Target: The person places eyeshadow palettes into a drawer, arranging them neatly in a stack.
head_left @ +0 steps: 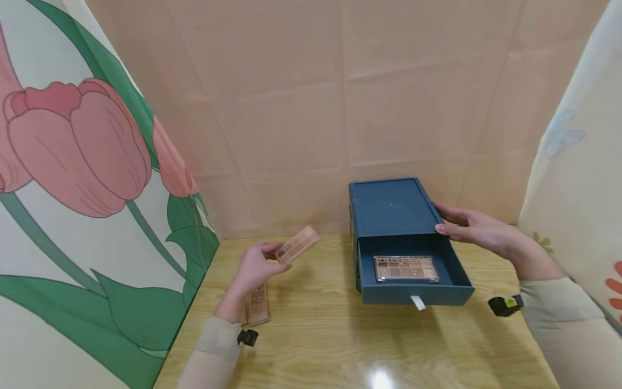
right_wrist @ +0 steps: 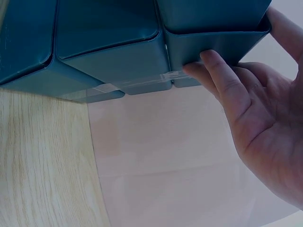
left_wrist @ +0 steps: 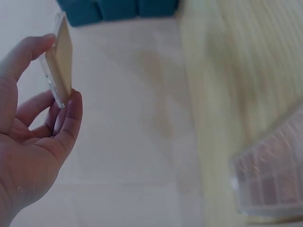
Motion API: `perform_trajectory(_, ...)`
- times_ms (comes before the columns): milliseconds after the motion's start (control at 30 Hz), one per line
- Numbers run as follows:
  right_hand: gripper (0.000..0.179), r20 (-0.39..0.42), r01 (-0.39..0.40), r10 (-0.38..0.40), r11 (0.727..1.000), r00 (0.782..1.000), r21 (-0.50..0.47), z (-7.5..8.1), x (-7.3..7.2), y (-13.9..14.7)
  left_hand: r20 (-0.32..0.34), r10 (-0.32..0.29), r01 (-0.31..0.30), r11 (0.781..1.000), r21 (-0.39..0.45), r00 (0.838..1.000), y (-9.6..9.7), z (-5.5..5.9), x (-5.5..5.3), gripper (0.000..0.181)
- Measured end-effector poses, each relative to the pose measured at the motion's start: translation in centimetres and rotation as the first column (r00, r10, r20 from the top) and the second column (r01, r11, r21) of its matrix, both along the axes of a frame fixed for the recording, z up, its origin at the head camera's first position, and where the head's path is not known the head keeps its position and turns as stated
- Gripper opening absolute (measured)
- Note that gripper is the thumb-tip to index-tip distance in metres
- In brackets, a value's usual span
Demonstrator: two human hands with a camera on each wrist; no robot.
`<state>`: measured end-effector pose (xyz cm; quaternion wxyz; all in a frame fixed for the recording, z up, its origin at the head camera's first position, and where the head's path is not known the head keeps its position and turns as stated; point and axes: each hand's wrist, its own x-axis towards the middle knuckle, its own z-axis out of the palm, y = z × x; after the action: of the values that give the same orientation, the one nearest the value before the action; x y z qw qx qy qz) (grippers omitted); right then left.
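Observation:
My left hand [head_left: 257,265] pinches an eyeshadow palette [head_left: 297,245] between thumb and fingers, raised over the table; the left wrist view catches this palette [left_wrist: 64,61] nearly edge-on. Beneath the left forearm lies another palette [head_left: 258,307], overlapping one more that is mostly hidden. At the right stands a dark blue drawer box [head_left: 396,208] with its upper drawer [head_left: 410,294] pulled out. Inside lies an eyeshadow palette [head_left: 407,269] with a clear lid. My right hand [head_left: 478,229] rests against the box's right side, its thumb near the top front corner and its fingers extended along the wall.
A white pull tab [head_left: 418,303] hangs from the drawer front. The wooden table [head_left: 311,346] meets a pink cloth backdrop [head_left: 291,135] behind the box. A tulip-print cloth [head_left: 78,151] borders the left side, and a pale printed cloth [head_left: 583,178] the right.

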<state>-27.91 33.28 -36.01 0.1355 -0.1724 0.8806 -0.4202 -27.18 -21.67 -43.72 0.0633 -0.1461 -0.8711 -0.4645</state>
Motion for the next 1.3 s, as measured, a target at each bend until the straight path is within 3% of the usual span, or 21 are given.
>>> perform_trajectory(333, 0.082, -0.021, 0.001, 0.000, 0.999, 1.000, 0.035, 0.2, -0.2, -0.3, -0.051, -0.130, 0.133, 0.989, 0.060, 0.990, 3.6, 3.3, 1.1, 0.062)
perform_trajectory(700, 0.082, -0.032, 0.011, -0.009, 0.999, 0.999, 0.045, 0.5, 0.2, 0.3, -0.107, -0.239, 0.247, 0.966, 0.073, 0.965, 7.4, 4.6, 2.2, 0.062)
perform_trajectory(933, 0.083, -0.014, 0.013, -0.013, 0.999, 1.000, 0.048, 0.4, 0.3, 0.1, -0.141, -0.331, 0.341, 0.939, 0.054, 0.933, 9.5, 5.8, 3.4, 0.062)
perform_trajectory(1133, 0.083, -0.009, 0.011, -0.011, 0.999, 1.000, 0.048, 0.5, 0.4, 0.0, -0.133, -0.386, 0.390, 0.921, 0.007, 0.913, 11.4, 6.5, 4.1, 0.061)
perform_trajectory(1300, 0.082, -0.001, 0.005, -0.005, 0.999, 1.000, 0.034, 0.3, 0.5, -0.1, -0.117, -0.403, 0.402, 0.915, -0.031, 0.908, 12.9, 7.0, 4.4, 0.061)
